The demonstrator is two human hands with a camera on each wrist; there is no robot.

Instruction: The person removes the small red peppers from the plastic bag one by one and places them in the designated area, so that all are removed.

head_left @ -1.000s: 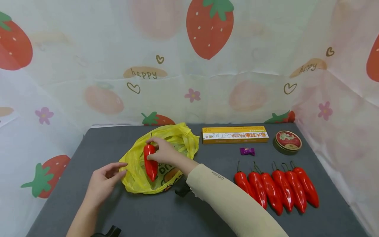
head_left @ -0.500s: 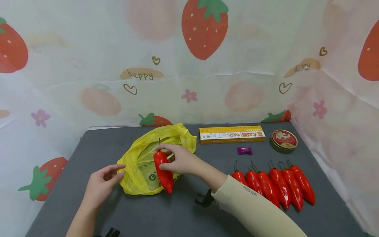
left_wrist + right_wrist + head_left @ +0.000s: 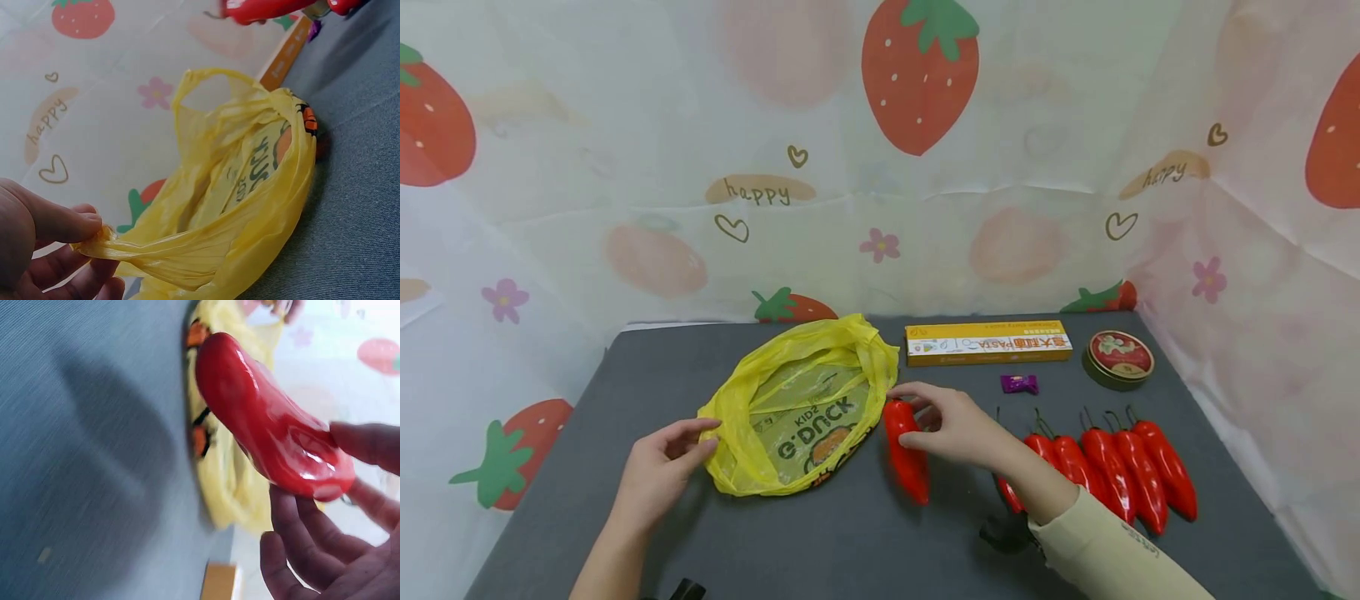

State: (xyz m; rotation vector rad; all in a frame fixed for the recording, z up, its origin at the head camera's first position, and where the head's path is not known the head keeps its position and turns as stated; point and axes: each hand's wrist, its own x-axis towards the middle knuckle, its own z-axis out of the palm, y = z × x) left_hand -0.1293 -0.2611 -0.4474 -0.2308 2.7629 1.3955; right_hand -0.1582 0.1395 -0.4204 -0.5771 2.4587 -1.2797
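A yellow plastic bag with a duck print lies open-mouthed on the dark table. My left hand pinches its left rim between thumb and fingers, as the left wrist view shows up close at the bunched plastic. To the right of the bag, my right hand grips a glossy red chili pepper near its stem end, tip slanting down. In the right wrist view the pepper is held above the table, its shadow falling on the cloth. Printed lettering shows inside the bag, with no pepper visible there.
Several more red chili peppers lie in a row at the right, partly behind my right forearm. Behind them are a yellow pasta box, a small purple wrapped candy and a round red-topped tin. A strawberry-print curtain hangs behind.
My right hand has carried the chili pepper out from over the bag to the right, onto the side of the other peppers. My left hand has stayed at the bag's rim.
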